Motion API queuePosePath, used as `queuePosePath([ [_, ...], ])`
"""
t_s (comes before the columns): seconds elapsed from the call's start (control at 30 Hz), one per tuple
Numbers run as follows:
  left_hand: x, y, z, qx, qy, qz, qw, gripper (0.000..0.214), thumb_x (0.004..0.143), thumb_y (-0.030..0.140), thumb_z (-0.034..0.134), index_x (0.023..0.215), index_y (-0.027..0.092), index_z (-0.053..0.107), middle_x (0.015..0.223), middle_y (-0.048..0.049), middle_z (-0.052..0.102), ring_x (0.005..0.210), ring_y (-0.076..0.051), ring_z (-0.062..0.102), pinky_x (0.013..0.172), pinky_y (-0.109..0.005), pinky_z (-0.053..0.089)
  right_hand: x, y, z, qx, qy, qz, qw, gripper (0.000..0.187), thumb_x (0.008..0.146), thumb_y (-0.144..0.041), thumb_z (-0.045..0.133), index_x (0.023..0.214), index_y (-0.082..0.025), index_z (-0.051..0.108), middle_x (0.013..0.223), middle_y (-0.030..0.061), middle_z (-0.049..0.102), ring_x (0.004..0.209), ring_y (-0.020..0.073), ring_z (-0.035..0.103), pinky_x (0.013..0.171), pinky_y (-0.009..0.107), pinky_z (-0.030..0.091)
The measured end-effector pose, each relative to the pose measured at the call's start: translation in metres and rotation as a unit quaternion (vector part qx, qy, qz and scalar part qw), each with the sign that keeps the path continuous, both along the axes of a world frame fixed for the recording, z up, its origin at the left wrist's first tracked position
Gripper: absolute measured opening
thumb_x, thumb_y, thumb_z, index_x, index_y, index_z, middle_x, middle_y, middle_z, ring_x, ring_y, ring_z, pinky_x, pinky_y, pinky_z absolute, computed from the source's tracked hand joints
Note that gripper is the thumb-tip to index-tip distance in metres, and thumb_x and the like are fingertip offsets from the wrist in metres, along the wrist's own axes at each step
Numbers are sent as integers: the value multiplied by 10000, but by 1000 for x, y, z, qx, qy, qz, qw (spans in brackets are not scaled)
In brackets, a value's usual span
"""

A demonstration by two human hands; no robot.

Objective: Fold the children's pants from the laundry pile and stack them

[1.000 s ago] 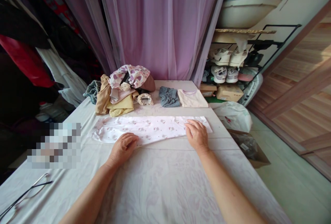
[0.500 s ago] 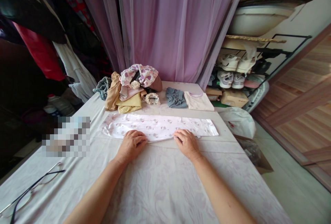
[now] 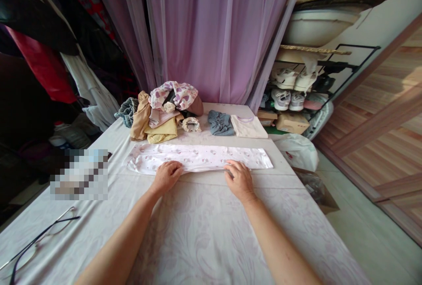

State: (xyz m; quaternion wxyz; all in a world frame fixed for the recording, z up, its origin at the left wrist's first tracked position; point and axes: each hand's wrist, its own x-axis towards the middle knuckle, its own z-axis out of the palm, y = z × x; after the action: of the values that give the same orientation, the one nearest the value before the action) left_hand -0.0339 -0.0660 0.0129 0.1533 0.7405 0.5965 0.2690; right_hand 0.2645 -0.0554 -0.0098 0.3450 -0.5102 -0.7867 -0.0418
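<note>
Moved right hand (image 3: 240, 182) inward from the right end of the printed cloth (image 3: 204, 155), spread before the clothes pile (image 3: 161, 116). Rests left hand (image 3: 166, 177) nearer than the pile, right hand farther right, likely steadying the near edge; narrow in grip, cannot tell if pinching.

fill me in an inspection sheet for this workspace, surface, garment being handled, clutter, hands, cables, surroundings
Surface: pale patterned cloth, with some creases.
Job's things: white printed garment, laid out in a long strip across the cloth.
Clutter: mixed clothes pile at far left; grey-blue garment and folded cream top side by side at far right; glasses at near left; a pixelated patch, contents unreadable.
Hands: left hand and right hand at the garment's near edge; grip unclear.
Cables: nothing seen.
Surroundings: purple curtain behind; hanging clothes left; shelved shoes right.
</note>
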Motion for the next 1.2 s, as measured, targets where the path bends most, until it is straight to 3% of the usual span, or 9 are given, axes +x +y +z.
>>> queuePosePath([
  [0.2,0,-1,0,-10,-10,-6,1000,291,867,346,453,805,211,703,1018,-76,740,969,-241,666,907,-396,489,1,4,3,-19,-37,-47,998,164,855,-173,563,856,-249,708,1099,51,689,1016,213,569,886,355,407],
  [0.4,-7,-11,-7,6,22,-47,999,286,817,489,592,917,263,735,1159,-60,703,1102,-271,619,990,-447,446,5,1,5,-40,-54,-35,997,170,884,-195,562,810,-252,704,1104,40,694,1023,205,570,884,343,399],
  [0.57,-7,-15,-12,26,60,-54,996,272,789,447,625,981,289,735,1225,-49,676,1144,-284,595,1010,-471,439,9,0,2,-67,-26,-31,997,202,877,-187,538,778,-248,702,1050,24,719,977,187,608,866,321,422],
  [0.9,-3,-16,-8,51,52,-40,997,223,827,402,552,783,230,686,1149,-74,706,1048,-257,635,978,-440,459,88,18,-12,-25,30,-142,989,238,862,-240,485,827,-235,721,935,43,748,896,204,646,842,322,470],
  [1.2,-3,-17,-7,53,62,-49,995,234,840,401,529,773,225,667,1147,-79,700,1045,-257,631,971,-444,456,93,19,-13,-42,39,-163,985,269,811,-189,488,905,-247,734,944,49,740,921,226,630,845,344,473],
])
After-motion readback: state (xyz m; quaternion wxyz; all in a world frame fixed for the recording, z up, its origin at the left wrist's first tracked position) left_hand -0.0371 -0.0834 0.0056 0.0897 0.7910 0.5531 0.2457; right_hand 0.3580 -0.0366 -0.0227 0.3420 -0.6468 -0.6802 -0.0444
